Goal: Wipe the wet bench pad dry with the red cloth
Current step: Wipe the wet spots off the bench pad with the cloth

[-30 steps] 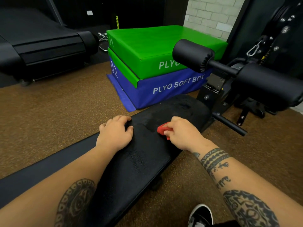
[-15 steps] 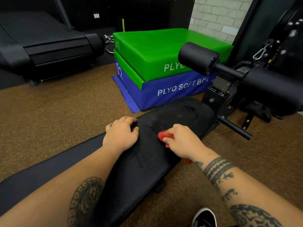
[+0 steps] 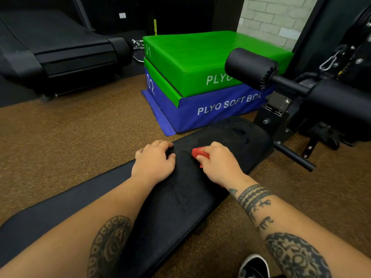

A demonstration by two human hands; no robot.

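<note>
A black bench pad (image 3: 186, 199) runs from the lower left towards the middle of the view. Its far end shows dull wet patches. My right hand (image 3: 219, 164) grips a bunched red cloth (image 3: 197, 152) and presses it onto the pad's middle; most of the cloth is hidden under the fingers. My left hand (image 3: 154, 162) rests on the pad's left edge beside it, fingers curled over the rim.
Green and blue plyo soft boxes (image 3: 202, 81) stand stacked just beyond the bench. A black foam roller (image 3: 251, 68) and the bench's metal frame (image 3: 285, 125) rise at right. A treadmill (image 3: 60, 53) sits at far left. Brown rubber floor surrounds the bench; my shoe (image 3: 254, 266) shows at the bottom.
My right hand with the red cloth has slid a little to the left, closer to my left hand. The left hand stays on the pad's edge.
</note>
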